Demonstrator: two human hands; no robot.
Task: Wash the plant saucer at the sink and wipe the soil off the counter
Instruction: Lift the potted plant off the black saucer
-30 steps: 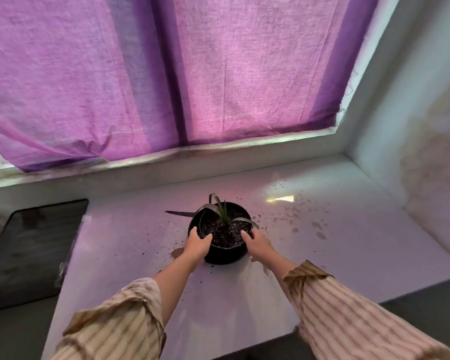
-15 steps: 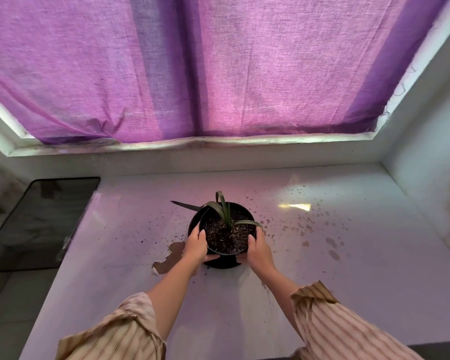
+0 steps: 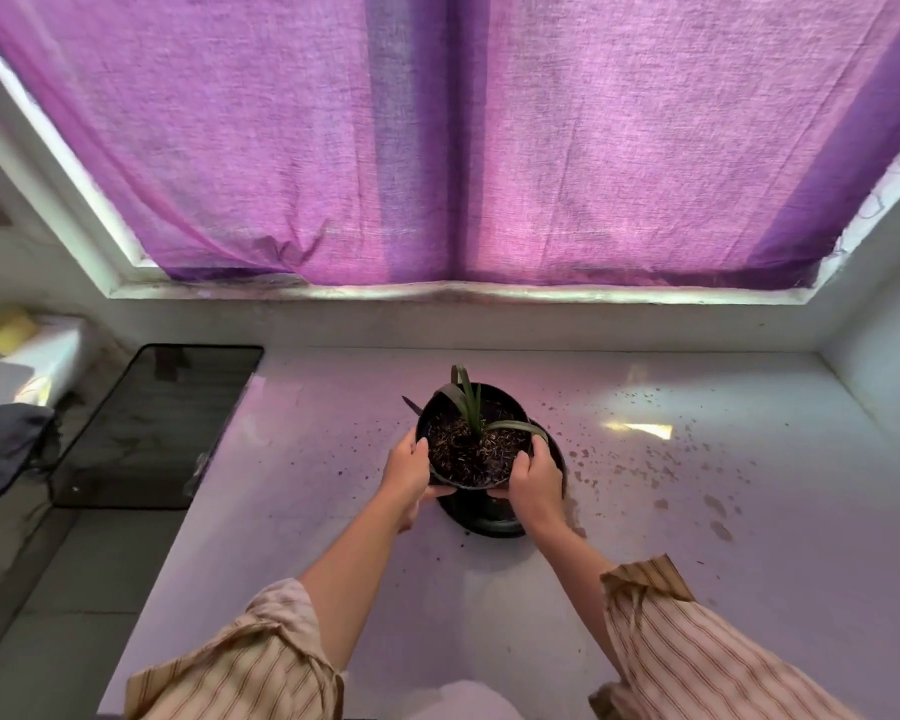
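A black plant pot (image 3: 471, 439) with dark soil and a few green leaves is raised above a black saucer (image 3: 489, 519) that lies on the white counter (image 3: 292, 491). My left hand (image 3: 409, 472) grips the pot's left side and my right hand (image 3: 536, 478) grips its right side, thumbs over the rim. Most of the saucer is hidden behind the pot and my right hand. Loose soil crumbs (image 3: 640, 459) and smudges are scattered over the counter to the right of the pot.
A dark glass hob (image 3: 157, 423) is set in the counter at the left. Further left lie a dark cloth (image 3: 1, 449) and a yellow sponge (image 3: 6, 330). A purple curtain (image 3: 463, 132) covers the window behind; a wall (image 3: 884, 366) closes the right side.
Both hands have lifted the pot off the saucer, which now shows beneath it. The camera has tilted down and come closer.
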